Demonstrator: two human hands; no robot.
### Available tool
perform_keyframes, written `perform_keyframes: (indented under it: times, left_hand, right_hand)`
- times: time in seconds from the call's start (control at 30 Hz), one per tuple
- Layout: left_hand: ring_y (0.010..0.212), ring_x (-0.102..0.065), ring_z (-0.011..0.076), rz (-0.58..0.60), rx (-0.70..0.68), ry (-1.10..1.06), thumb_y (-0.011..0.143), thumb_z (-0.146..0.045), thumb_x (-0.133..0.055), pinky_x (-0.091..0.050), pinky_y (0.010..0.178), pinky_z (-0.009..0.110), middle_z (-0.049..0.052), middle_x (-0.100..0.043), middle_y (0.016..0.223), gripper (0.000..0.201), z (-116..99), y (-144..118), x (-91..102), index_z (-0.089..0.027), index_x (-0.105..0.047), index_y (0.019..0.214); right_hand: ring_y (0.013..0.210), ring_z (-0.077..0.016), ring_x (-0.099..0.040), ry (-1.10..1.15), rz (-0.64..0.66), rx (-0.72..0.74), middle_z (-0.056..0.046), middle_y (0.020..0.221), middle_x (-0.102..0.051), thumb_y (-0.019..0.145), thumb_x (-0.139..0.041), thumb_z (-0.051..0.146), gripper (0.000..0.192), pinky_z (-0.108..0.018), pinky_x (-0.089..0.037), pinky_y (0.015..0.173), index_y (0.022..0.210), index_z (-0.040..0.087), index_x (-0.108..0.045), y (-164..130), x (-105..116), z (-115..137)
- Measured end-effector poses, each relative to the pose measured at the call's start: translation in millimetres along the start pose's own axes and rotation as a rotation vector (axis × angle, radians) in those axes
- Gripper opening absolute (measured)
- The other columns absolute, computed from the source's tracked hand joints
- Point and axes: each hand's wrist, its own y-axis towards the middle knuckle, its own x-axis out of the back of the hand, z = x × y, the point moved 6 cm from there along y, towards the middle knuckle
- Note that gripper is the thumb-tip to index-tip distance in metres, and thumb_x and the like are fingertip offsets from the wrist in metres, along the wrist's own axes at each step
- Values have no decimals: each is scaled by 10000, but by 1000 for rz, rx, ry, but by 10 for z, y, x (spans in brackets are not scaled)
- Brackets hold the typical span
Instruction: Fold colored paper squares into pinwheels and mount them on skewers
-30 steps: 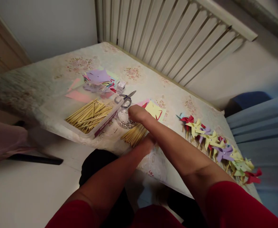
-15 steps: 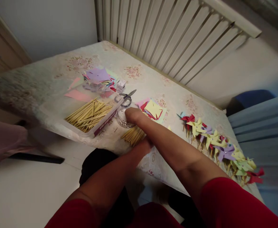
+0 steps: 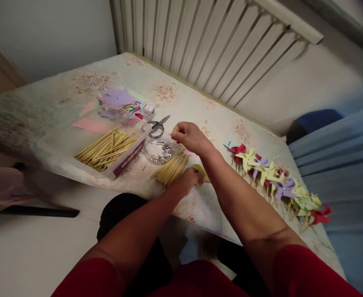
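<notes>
My left hand (image 3: 192, 179) is closed on a piece of yellow paper (image 3: 203, 174) at the table's near edge, just right of the loose bundle of thin sticks (image 3: 170, 169). Above the sticks, my right hand (image 3: 189, 135) is raised with thumb and fingers pinched together. Whatever lies between those fingertips is too small to make out. Right below and left of that hand is a round clear dish (image 3: 160, 152) of small shiny metal pieces. Scissors (image 3: 157, 127) lie beyond the dish. My right hand and forearm mostly cover the stack of coloured paper behind them.
A plastic box of sticks (image 3: 107, 150) stands at the left. Behind it are coloured paper scraps (image 3: 119, 99) and a small white box (image 3: 148, 109). Finished paper pinwheels (image 3: 268, 173) lie in a row along the right side of the flowered tablecloth (image 3: 165, 94).
My right hand has lifted from over the dish and moved right, uncovering it. My left hand has come out from under the right forearm, with yellow paper visible. The view has shifted slightly.
</notes>
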Motion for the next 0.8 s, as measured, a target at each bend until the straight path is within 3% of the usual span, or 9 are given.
perform_keyframes:
  times: [0.1,0.2,0.33,0.43,0.5,0.63,0.8]
  left_hand:
    - [542,-514,126,-2,77,-4,674,-244,-665,-367,544,272,20,-586,596,112,58,-32,-18,-148,-609,671]
    - [561,-539,122,14,68,-20,675,-277,-678,-382,549,249,16,-616,642,146,96,-61,-38,-147,-626,717]
    - [581,-557,127,-25,43,-22,673,-291,-687,-408,583,249,14,-621,643,158,148,-109,-53,-149,-619,690]
    - [578,-559,128,-73,24,7,669,-301,-692,-415,595,251,3,-613,629,169,177,-154,-104,-151,-614,682]
    - [566,-553,125,-81,28,20,657,-301,-701,-415,595,250,-1,-613,623,176,212,-183,-170,-149,-615,680]
    - [613,-583,143,-105,62,11,650,-282,-694,-432,622,250,3,-629,631,151,335,-237,-266,-156,-631,706]
    - [648,-587,160,-146,62,15,671,-254,-704,-444,636,256,8,-618,624,121,441,-270,-235,-157,-646,715]
  right_hand:
    - [569,-90,-546,321,-160,-83,9,660,-608,829,-484,219,122,-218,-450,583,727,167,-526,-560,339,-299]
    - [465,-87,-505,505,-330,-195,29,608,-600,814,-513,290,136,-216,-410,496,721,192,-496,-1220,468,-786]
    - [426,-104,-487,537,-460,-442,34,539,-585,744,-555,288,116,-229,-390,468,694,199,-499,-2059,295,-1486]
    - [441,-129,-497,423,-445,-579,34,512,-566,710,-528,250,59,-251,-394,493,678,208,-502,-2536,70,-1846]
    - [474,-138,-494,227,-436,-587,30,509,-543,717,-501,225,79,-261,-379,530,639,217,-487,-2757,-13,-1971]
    - [622,-162,-525,-136,-420,-470,-10,633,-588,768,-476,191,128,-278,-356,622,647,215,-511,-2988,-82,-2021]
    - [715,-169,-539,-238,-401,-452,-40,752,-623,815,-470,153,144,-272,-364,684,721,200,-567,-3100,-162,-2058]
